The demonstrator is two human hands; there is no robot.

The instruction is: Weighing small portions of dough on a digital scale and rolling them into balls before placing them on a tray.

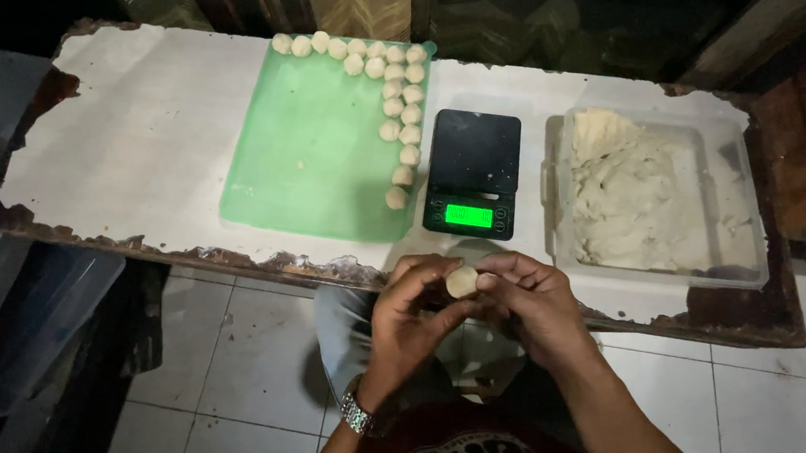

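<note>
Below the near edge of the bench (133,151), both forearms come up from the bottom of the view and meet over the person's lap, above the tiled floor (225,381). On the left wrist sits a metal wristwatch (355,415). Curled half shut, the left hand (409,316) cups a small pale dough ball (462,282) with fingers bent around its left side and the thumb under it. From the other side the right hand (531,303) closes in, its fingertips pressing on the ball, so the piece is pinched between the two hands just in front of the bench edge.

Straight ahead on the bench stands a black digital scale (472,174) with a lit green display. Left of it lies a green mat (304,158) carrying rows of finished dough balls (398,104) along its far and right edges. Right of the scale sits a clear plastic tub (748,231) holding a mass of dough (628,192).
</note>
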